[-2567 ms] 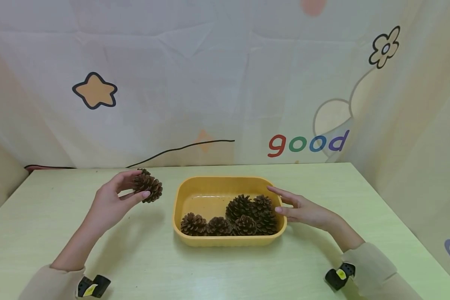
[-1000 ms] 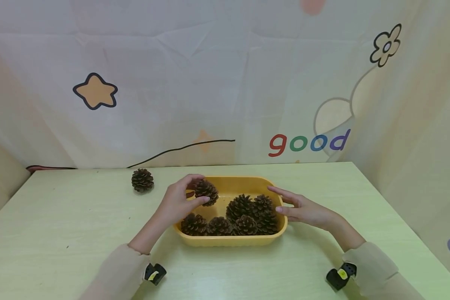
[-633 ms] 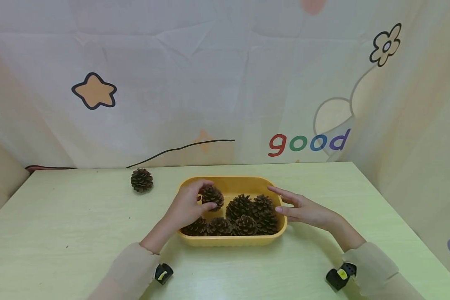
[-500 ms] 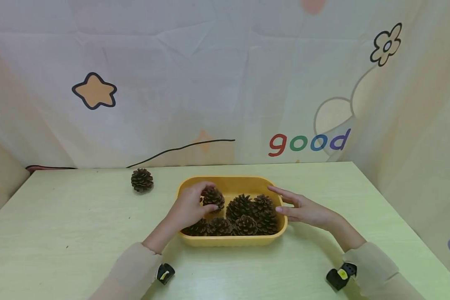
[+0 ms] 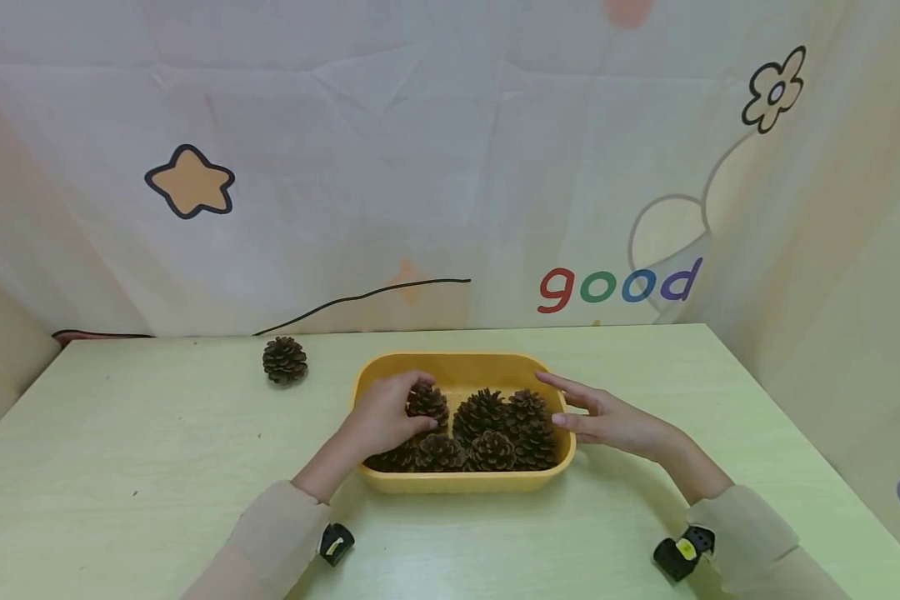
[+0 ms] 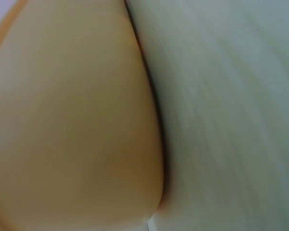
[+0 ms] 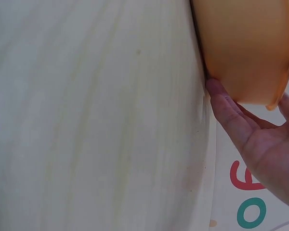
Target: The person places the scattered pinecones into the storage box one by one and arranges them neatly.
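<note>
In the head view, my left hand [image 5: 384,414] reaches over the left side of a yellow plastic tub [image 5: 450,482] and holds a pine cone [image 5: 429,404] between thumb and fingers, low inside. Several other pine cones [image 5: 491,452] lie along the tub's near side and right end. My right hand [image 5: 607,423] grips the tub's right end, with thumb and index finger over the rim. The right wrist view has other fingers [image 7: 231,113] of this hand against the tub's outer wall [image 7: 248,53]. Only the tub's outside [image 6: 82,120] and tabletop appear in the left wrist view; the left hand is hidden there.
One more pine cone [image 5: 285,361] stands on the pale green table [image 5: 157,433], left of the tub near the back edge. Behind the table hangs a printed curtain [image 5: 390,167] with a star and the word "good".
My left hand has carried the pine cone from the table's left side rightward into the tub and lowered it, still holding it. My right hand has stayed at the tub's right end.
</note>
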The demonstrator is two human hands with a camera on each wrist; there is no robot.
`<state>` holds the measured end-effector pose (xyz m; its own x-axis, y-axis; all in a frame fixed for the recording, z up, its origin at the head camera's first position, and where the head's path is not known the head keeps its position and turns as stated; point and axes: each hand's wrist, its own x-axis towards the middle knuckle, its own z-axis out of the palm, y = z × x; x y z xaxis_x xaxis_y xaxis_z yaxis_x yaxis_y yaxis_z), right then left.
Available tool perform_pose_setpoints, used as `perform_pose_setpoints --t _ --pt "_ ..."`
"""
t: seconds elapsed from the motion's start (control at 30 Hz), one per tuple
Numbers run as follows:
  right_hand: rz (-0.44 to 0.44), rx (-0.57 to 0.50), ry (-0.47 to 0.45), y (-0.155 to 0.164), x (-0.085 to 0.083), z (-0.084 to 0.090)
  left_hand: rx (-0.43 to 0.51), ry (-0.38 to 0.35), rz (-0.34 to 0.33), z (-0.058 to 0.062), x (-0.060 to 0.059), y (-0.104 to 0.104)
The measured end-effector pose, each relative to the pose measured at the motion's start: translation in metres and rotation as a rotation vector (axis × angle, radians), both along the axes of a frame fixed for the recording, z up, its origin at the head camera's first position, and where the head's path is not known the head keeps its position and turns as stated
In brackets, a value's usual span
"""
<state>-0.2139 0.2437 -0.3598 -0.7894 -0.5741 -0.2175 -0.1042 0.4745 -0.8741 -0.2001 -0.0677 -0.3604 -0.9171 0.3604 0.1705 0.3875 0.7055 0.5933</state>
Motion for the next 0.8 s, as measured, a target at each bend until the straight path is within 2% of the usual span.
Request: perform_pose_setpoints --t 0.8 --pt "0.002 0.000 0.004 -0.0005 0.0006 0.0008 0.051 -0.073 -0.035 -0.0002 -0.0013 0.0030"
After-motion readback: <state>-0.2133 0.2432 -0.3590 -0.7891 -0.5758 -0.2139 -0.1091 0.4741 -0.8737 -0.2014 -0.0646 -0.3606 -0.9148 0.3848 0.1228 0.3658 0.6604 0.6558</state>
